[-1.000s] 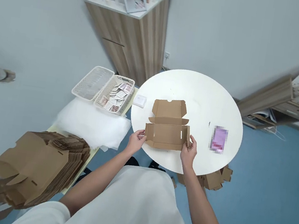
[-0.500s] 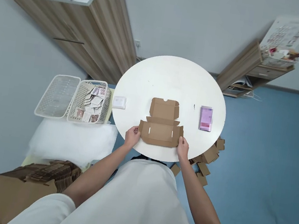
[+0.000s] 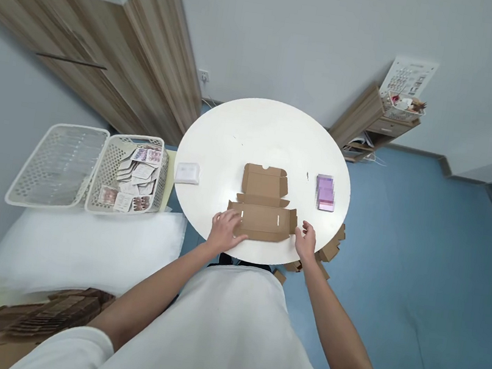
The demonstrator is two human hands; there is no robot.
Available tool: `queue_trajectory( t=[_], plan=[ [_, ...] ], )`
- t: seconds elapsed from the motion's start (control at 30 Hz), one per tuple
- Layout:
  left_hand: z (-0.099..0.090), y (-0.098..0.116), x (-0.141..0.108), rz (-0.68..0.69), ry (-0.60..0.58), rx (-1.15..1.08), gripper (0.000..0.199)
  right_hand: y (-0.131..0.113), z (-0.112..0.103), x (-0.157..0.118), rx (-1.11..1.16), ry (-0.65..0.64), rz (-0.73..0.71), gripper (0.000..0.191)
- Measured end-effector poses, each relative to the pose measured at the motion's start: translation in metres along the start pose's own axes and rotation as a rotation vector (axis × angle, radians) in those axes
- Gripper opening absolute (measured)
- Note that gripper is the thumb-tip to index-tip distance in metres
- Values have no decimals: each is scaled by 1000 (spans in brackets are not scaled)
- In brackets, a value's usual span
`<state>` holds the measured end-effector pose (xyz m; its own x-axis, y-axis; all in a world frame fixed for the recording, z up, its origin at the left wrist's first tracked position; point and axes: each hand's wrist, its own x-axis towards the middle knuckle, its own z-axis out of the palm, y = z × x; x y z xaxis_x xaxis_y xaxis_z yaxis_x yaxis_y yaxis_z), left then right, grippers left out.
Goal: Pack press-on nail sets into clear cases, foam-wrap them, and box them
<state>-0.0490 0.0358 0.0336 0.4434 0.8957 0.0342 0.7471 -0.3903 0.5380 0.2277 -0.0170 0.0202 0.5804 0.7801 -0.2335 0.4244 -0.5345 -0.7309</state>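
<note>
An unfolded brown cardboard box (image 3: 262, 219) lies on the round white table (image 3: 277, 127), its lid part pointing away from me and two small white slots in its near panel. Over the left end of that panel rests my left hand (image 3: 223, 230), open, with its thumb held apart along the near edge. At the opposite end, my right hand (image 3: 305, 240) is beside the right side flap, open with fingers and thumb apart. Its thumb is close to the flap; whether it touches, I cannot tell.
A purple pack (image 3: 325, 193) lies at the table's right and a white packet (image 3: 187, 172) at its left. Left of the table are a white basket (image 3: 158, 196) of printed packets and another basket (image 3: 57, 165). Folded cardboard (image 3: 55, 316) is stacked lower left; more boxes (image 3: 331, 246) lie on the floor.
My left hand has shifted from the cardboard's left edge onto its panel, fingers spreading. My right hand has let go of the right flap and opened. The camera view has shifted.
</note>
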Motion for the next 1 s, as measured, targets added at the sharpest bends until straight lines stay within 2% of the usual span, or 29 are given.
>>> queue_trajectory(
  t=[0.07, 0.17, 0.37, 0.43, 0.53, 0.67, 0.77, 0.87, 1.0],
  plan=[
    [1, 6, 2, 118, -86, 62, 47, -8, -3, 7, -35, -16, -48, 51],
    [5, 12, 8, 182, -175, 140, 41, -25, -4, 24, -71, -54, -105, 51],
    [14, 19, 18, 123, -288, 150, 26, -57, 6, 67, -64, -235, -73, 59],
    [17, 22, 20, 88, -298, 118, 28, -63, 14, 84, -49, -314, -53, 63],
    [21, 26, 25, 39, -295, 82, 39, -66, 29, 107, -27, -390, -29, 59],
    [21, 31, 39, -15, -269, 128, 59, -65, 45, 127, -42, -396, -49, 42],
    [17, 34, 55, -78, -252, 181, 80, -62, 50, 130, -60, -391, -101, 35],
    [12, 36, 70, -128, -270, 223, 99, -58, 50, 128, -34, -407, -127, 37],
    [9, 38, 83, -154, -335, 286, 109, -54, 46, 122, 31, -411, -103, 38]
  ],
)
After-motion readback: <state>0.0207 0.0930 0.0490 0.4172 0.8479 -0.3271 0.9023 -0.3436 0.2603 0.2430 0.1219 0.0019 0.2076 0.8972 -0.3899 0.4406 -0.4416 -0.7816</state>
